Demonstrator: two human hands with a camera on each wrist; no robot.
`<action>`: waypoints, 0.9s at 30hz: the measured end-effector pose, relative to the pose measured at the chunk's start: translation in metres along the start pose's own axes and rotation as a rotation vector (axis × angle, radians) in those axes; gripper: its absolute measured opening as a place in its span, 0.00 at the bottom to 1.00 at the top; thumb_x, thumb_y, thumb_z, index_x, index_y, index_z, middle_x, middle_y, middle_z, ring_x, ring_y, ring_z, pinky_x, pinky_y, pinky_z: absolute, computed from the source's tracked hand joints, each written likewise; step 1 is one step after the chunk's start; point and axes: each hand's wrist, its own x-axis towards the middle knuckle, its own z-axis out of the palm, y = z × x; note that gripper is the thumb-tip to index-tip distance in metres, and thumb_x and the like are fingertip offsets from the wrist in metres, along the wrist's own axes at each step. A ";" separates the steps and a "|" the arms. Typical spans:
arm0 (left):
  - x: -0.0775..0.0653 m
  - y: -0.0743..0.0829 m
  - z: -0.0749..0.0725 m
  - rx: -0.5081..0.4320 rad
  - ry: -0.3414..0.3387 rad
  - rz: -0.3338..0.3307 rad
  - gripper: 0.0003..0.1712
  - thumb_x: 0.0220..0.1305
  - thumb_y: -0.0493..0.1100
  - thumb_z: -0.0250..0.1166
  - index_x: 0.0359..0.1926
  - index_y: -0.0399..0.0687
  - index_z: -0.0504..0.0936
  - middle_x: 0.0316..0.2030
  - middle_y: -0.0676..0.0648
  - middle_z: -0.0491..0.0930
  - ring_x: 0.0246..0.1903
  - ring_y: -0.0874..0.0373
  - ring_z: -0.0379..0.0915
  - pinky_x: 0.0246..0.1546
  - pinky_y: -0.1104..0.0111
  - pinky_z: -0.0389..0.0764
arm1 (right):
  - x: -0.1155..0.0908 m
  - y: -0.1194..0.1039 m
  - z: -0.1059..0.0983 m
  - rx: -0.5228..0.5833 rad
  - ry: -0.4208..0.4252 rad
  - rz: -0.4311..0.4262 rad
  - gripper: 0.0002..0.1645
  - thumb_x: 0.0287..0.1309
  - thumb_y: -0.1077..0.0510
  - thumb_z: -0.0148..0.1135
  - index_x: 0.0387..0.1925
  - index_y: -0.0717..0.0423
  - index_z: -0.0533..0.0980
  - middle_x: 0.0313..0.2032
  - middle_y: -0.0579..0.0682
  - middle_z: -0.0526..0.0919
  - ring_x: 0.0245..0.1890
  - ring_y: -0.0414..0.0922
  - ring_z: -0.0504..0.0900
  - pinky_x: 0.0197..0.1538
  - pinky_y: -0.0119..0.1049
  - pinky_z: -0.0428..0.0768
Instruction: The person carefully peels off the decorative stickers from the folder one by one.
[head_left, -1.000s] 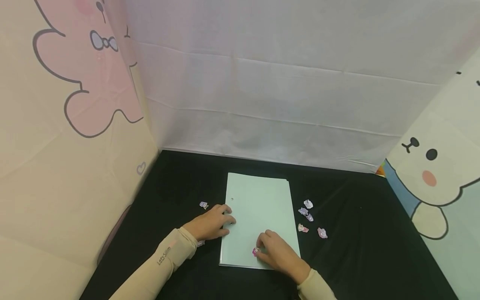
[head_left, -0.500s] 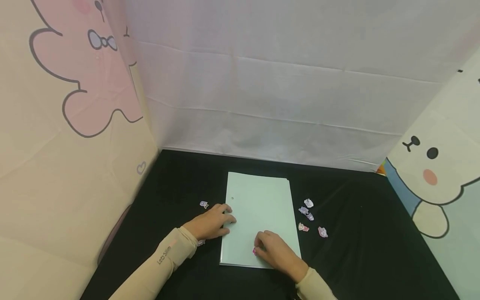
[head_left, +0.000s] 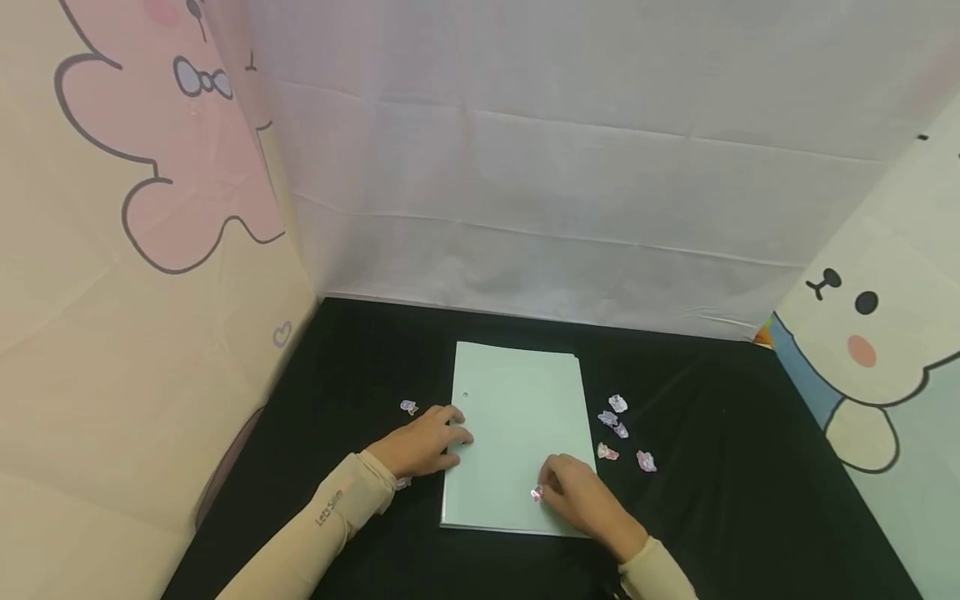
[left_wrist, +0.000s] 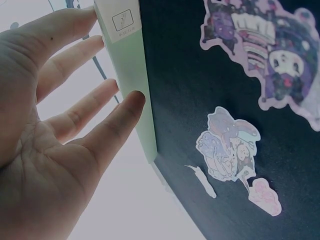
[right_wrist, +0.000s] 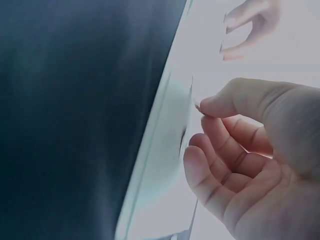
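On the black cloth lies a pale mint folder; the left wrist view shows its green spine with a small label. My left hand rests on its left edge, fingers spread and loosely bent. Over the folder's lower right part, my right hand pinches a small pink sticker between thumb and index finger. In the right wrist view only a thin edge of that sticker shows at the fingertips, the other fingers curled beneath. Whether the sticker touches the folder, I cannot tell.
Several cut-out cartoon stickers lie right of the folder. More lie to its left, including a purple one and, in the left wrist view, a large dark-haired character sticker. Printed cloth walls enclose the black tabletop.
My right hand has moved a little to the right across the folder, carrying the pink sticker. My left hand has stayed at the folder's left edge.
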 end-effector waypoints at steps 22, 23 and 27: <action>0.000 -0.001 0.001 -0.003 0.005 0.003 0.17 0.63 0.41 0.72 0.53 0.46 0.85 0.56 0.40 0.75 0.56 0.46 0.71 0.53 0.59 0.78 | -0.069 0.095 -0.066 -0.133 0.067 0.383 0.07 0.54 0.65 0.68 0.31 0.54 0.77 0.26 0.44 0.74 0.27 0.41 0.72 0.31 0.40 0.73; 0.000 -0.001 0.002 -0.002 0.006 0.003 0.17 0.63 0.41 0.72 0.53 0.46 0.85 0.56 0.40 0.75 0.55 0.46 0.71 0.53 0.59 0.77 | -0.070 0.096 -0.068 -0.139 0.064 0.392 0.06 0.54 0.65 0.67 0.31 0.55 0.77 0.26 0.44 0.74 0.27 0.41 0.72 0.31 0.41 0.73; 0.000 -0.002 0.002 0.000 0.011 0.005 0.17 0.63 0.41 0.72 0.53 0.46 0.85 0.56 0.40 0.75 0.54 0.47 0.72 0.52 0.59 0.77 | -0.074 0.099 -0.071 -0.136 0.051 0.416 0.04 0.55 0.65 0.66 0.32 0.56 0.77 0.26 0.45 0.74 0.26 0.42 0.72 0.30 0.41 0.72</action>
